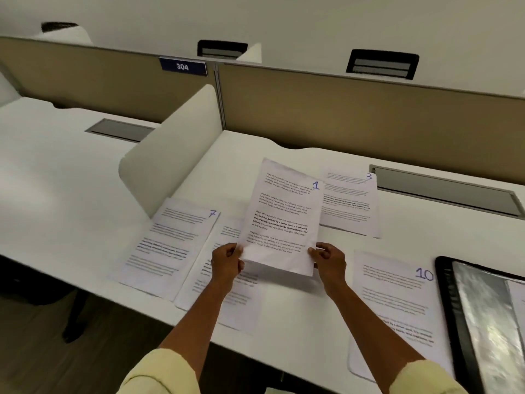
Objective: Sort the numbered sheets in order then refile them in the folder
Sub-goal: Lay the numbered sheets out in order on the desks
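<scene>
Over on the left of the white desk (71, 172) you've got sheet 7 (167, 245) lying flat, long axis running away from you and leaning a bit right, number at the far right corner. Right next to it there's another sheet (224, 297) half hidden under your left hand (227, 263), can't read its number. That hand pinches the bottom left corner of sheet 1 (284, 217), thumb on top, fingers curled under. You're holding the sheet up off the desk, long axis pointing away from you, top edge tipped a little left, text facing you. Your right hand (329, 261) pinches the bottom right corner the same way, both forearms reaching straight out, yellow sleeves (159, 373) pushed back. Sheet 3 (349, 203) sits flat behind it, sheet 10 (395, 305) near your right arm, and the black folder (451, 302) lies open at the far right edge.
</scene>
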{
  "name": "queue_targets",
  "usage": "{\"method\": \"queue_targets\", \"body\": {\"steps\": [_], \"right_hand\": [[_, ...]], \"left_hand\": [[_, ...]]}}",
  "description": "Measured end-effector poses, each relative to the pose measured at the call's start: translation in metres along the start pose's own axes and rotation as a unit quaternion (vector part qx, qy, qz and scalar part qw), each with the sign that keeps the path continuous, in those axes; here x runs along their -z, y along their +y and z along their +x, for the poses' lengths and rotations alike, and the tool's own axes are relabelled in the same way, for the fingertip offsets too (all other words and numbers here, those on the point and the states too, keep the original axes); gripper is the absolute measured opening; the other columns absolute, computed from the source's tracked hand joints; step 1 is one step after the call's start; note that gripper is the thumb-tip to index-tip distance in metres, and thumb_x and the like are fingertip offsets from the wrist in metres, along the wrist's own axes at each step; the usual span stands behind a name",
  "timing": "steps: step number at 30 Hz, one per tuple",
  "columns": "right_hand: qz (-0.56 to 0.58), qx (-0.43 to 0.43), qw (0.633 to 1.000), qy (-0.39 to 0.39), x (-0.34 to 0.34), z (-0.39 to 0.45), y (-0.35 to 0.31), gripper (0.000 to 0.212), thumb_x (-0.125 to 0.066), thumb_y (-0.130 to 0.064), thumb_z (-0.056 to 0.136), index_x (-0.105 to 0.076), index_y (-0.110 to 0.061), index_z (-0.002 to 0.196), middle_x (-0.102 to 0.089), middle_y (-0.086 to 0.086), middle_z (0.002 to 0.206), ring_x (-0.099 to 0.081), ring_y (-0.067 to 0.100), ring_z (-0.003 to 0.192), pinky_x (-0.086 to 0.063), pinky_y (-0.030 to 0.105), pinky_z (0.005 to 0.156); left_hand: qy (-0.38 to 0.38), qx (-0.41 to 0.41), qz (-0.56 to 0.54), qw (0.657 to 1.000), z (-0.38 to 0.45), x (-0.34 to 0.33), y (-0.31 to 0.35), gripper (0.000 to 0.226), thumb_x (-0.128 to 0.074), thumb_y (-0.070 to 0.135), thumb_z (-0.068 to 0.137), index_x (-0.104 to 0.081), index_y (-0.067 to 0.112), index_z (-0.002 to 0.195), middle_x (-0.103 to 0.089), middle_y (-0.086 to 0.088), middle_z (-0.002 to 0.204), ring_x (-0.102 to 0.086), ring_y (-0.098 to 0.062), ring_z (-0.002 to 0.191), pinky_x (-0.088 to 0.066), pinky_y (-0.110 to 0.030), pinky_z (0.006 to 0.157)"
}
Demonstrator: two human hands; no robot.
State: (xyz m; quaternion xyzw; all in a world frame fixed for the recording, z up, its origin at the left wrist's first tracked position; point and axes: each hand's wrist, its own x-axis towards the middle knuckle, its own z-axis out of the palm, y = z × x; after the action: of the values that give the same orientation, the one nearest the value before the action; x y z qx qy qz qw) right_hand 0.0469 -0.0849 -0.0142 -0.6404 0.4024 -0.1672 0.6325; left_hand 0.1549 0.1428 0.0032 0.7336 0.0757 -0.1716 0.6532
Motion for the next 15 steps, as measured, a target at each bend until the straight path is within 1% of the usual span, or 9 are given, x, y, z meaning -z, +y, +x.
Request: {"method": "queue_targets", "body": {"steps": [2,4,7,10,11,13,15], "right_hand": [[-0.007,0.004,1.000,-0.009,-0.018,0.013,-0.008,0.022,-0.074,-0.010,0.088,-0.068,-0.009,0.109,-0.071,0.002,0.090,-0.069,0.018,0.084,-0.059,0.031,0.069],[-0.015,0.005,1.000,-0.017,-0.034,0.027,-0.015,0.021,-0.074,-0.011,0.088,-0.069,-0.007,0.108,-0.071,0.004,0.091,-0.070,0.021,0.086,-0.059,0.029,0.068],[-0.014,-0.010,0.999,-0.030,-0.057,0.048,-0.025,0.018,-0.073,-0.009,0.089,-0.070,-0.006,0.106,-0.071,0.004,0.089,-0.070,0.019,0.082,-0.059,0.024,0.066],[-0.020,-0.014,0.999,-0.048,-0.077,0.060,-0.031,0.016,-0.072,-0.007,0.089,-0.071,-0.006,0.105,-0.072,0.004,0.089,-0.071,0.018,0.077,-0.061,0.028,0.070],[-0.023,-0.015,0.998,-0.055,-0.085,0.065,-0.033,0.016,-0.072,-0.007,0.089,-0.072,-0.006,0.105,-0.073,0.004,0.089,-0.072,0.018,0.076,-0.061,0.030,0.072],[-0.032,-0.019,0.997,-0.065,-0.097,0.073,-0.038,0.014,-0.072,-0.007,0.089,-0.073,-0.006,0.103,-0.074,0.004,0.089,-0.073,0.020,0.074,-0.062,0.033,0.074],[-0.036,-0.022,0.997,-0.067,-0.111,0.083,-0.041,0.014,-0.074,-0.007,0.088,-0.073,-0.006,0.101,-0.075,0.005,0.087,-0.073,0.020,0.072,-0.062,0.035,0.076]], "left_hand": [[0.008,-0.004,0.020,1.000,0.022,0.006,0.011,0.011,-0.064,0.010,0.093,-0.069,0.001,0.093,-0.059,-0.012,0.069,-0.050,-0.016,0.048,-0.044,-0.022,0.044],[0.018,0.001,0.020,1.000,0.042,0.010,0.022,0.008,-0.065,0.008,0.092,-0.069,0.004,0.087,-0.056,-0.011,0.066,-0.047,-0.014,0.044,-0.041,-0.021,0.042],[0.042,0.003,0.019,0.999,0.071,0.018,0.038,0.005,-0.067,0.007,0.090,-0.070,0.009,0.087,-0.059,-0.010,0.065,-0.048,-0.012,0.042,-0.040,-0.019,0.041],[0.064,-0.007,0.031,0.997,0.094,0.028,0.046,0.003,-0.068,0.007,0.090,-0.071,0.006,0.090,-0.060,-0.009,0.066,-0.049,-0.013,0.045,-0.038,-0.018,0.039],[0.072,-0.009,0.035,0.997,0.102,0.031,0.048,0.004,-0.068,0.007,0.090,-0.071,0.005,0.091,-0.060,-0.008,0.066,-0.049,-0.014,0.047,-0.038,-0.019,0.041],[0.085,-0.016,0.046,0.995,0.115,0.038,0.053,0.004,-0.069,0.009,0.089,-0.072,0.006,0.091,-0.063,-0.009,0.068,-0.050,-0.017,0.051,-0.042,-0.023,0.049],[0.096,-0.019,0.057,0.994,0.131,0.044,0.058,0.006,-0.070,0.010,0.088,-0.072,0.008,0.094,-0.066,-0.010,0.074,-0.052,-0.017,0.054,-0.043,-0.025,0.056]]}}
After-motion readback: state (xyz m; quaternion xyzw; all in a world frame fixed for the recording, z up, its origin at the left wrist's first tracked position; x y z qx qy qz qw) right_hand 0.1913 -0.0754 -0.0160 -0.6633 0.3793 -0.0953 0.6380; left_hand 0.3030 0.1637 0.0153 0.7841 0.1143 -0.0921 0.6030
